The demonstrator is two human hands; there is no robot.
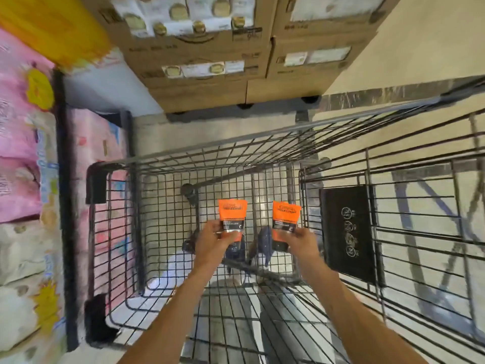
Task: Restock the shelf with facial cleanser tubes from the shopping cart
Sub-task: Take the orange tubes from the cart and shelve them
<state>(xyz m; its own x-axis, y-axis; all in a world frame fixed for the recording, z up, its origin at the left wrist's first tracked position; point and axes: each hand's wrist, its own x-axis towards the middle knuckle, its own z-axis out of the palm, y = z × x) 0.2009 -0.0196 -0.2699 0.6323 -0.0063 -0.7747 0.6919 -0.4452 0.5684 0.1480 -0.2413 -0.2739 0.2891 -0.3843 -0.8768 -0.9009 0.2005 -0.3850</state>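
Observation:
I look straight down into a black wire shopping cart [162,164]. My left hand [214,239] grips an orange and dark facial cleanser tube [232,214] by its lower end, the flat orange end pointing away from me. My right hand [301,243] grips a second, matching tube [285,216] the same way. Both tubes are held above the cart's basket, side by side and a little apart. The basket floor beneath them shows no other tubes.
Stacked cardboard boxes [210,74] stand on the floor beyond the cart. A shelf with pink and white soft packs [18,153] runs along the left, edged by a dark upright [64,179]. A black placard [349,232] hangs on the cart's right side. Tiled floor lies to the right.

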